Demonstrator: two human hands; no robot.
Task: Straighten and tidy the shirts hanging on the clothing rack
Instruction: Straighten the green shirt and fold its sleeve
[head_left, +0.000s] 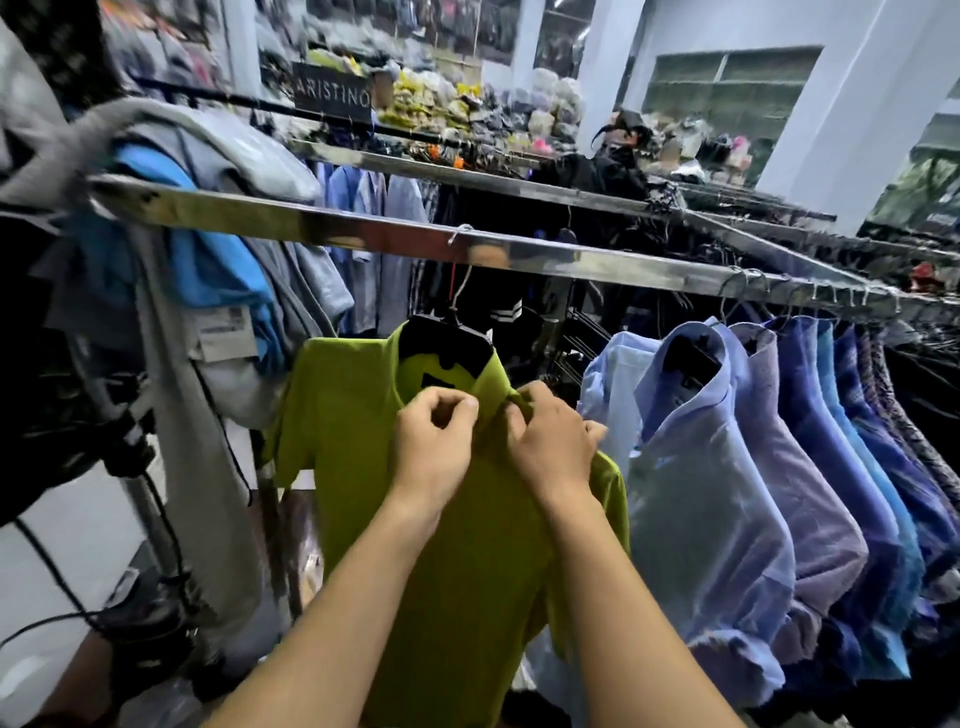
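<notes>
- a lime-green polo shirt (363, 441) hangs from a black hanger (447, 345) on the flat chrome rail (322, 231) of the clothing rack, near the middle of the view.
- both hands work at the collar of the green shirt, just below the hanger.
- the left hand (434, 449) is curled narrow, its thumb and fingers pinching the collar fabric at the front of the neck.
- the right hand (553, 447) is curled too, its fingertips gripping the collar's other side; the two hands sit just beside each other, knuckles nearly touching.
- both forearms reach up from the bottom edge and cover part of the shirt's front.
- to the right of the green shirt, a row of blue and lilac dress shirts (727, 467) hangs on the same rail, packed close, with darker patterned ones further right.
- to the left, grey and blue garments (208, 270) are draped loosely over the end of the rail, a white tag showing on one.
- a second chrome rail (467, 179) runs behind, carrying more shirts.
- a dark sign reading "aristino" (332, 96) stands further back, blurred.
</notes>
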